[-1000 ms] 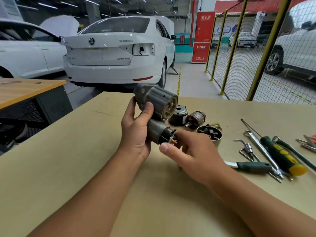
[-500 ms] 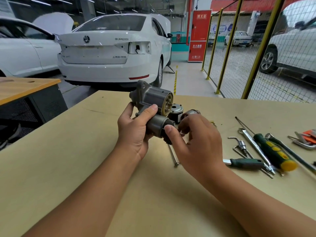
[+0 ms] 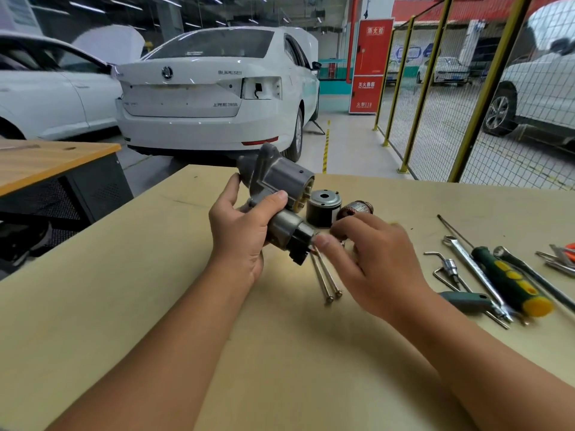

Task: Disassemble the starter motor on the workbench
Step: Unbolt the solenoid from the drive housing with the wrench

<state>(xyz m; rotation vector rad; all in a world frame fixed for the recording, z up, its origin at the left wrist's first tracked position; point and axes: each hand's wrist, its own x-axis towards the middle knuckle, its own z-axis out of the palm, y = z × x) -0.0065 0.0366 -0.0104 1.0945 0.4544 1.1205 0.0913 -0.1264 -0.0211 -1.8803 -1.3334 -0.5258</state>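
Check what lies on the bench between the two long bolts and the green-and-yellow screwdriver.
Head view: the right hand covers most of it; beyond lie bent hex keys and a spanner.

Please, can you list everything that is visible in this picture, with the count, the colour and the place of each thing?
starter motor housing: one, grey, held above the workbench
workbench: one, beige top, foreground
end cap: one, dark metal, on the bench behind the hands
armature: one, coppery brown, right of the end cap
long bolts: two, metal, on the bench between the hands
screwdriver: one, green and yellow handle, right side of the bench
spanner: one, silver, beside the screwdriver
white cars: several, background
left hand: grips the housing
right hand: fingers at the housing's lower end
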